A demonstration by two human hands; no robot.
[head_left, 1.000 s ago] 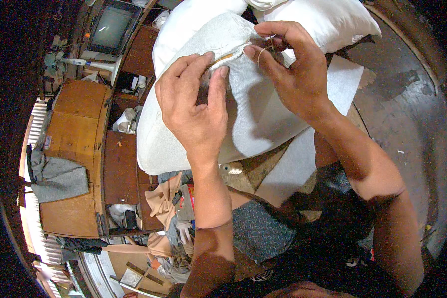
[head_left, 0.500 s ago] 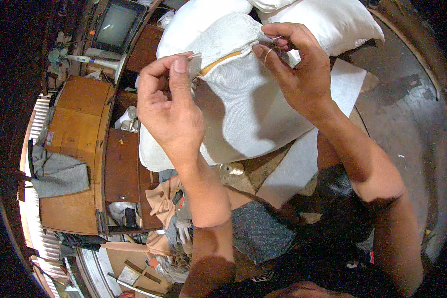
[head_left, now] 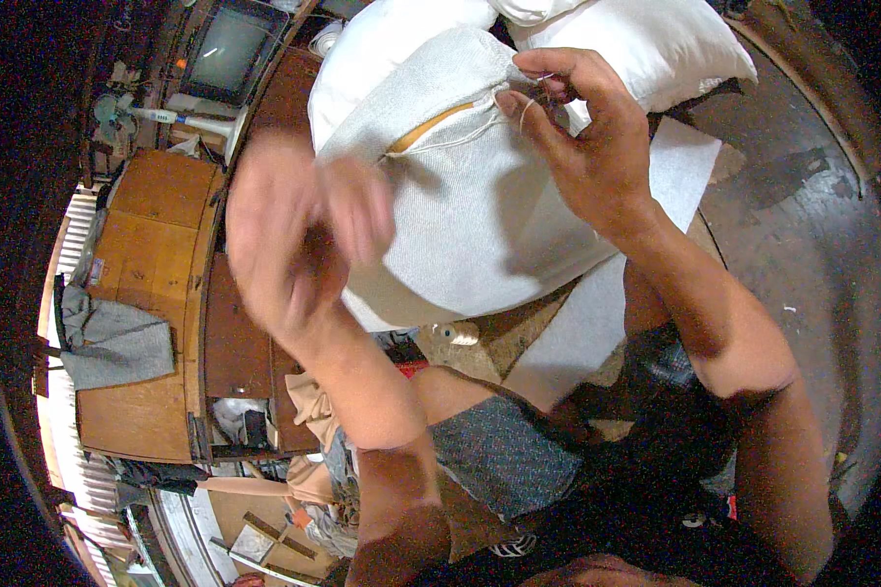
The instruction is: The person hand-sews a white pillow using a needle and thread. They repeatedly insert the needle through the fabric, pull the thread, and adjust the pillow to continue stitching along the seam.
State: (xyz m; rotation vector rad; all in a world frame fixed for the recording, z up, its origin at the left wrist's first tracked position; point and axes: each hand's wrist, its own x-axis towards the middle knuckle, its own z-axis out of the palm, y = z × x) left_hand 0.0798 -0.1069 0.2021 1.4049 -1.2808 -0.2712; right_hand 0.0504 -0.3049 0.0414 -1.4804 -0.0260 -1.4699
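A pale grey knit-covered cushion (head_left: 440, 225) has a slit across its top, showing yellow filling (head_left: 421, 128) between the fabric edges. At the slit's right end my right hand (head_left: 597, 147) is closed in a pinch on thin thread, which loops from its fingertips; any needle is too small to be sure of. My left hand (head_left: 294, 235), smeared by motion, is over the cushion's left side, away from the slit, and its grip is unclear. A white thread spool (head_left: 460, 334) lies just below the cushion.
White pillows (head_left: 636, 49) lie behind the cushion, a white sheet (head_left: 568, 333) beneath its right. Wooden cabinets (head_left: 147, 313) on the left carry a grey cloth (head_left: 117, 342). A screen (head_left: 228, 59) stands at upper left, fabric scraps (head_left: 313, 411) below, grey floor (head_left: 783, 225) at right.
My left hand left the slit, first pinching at its left end, then swinging down and left into a blur. The slit now shows more filling. My right hand stays at the seam.
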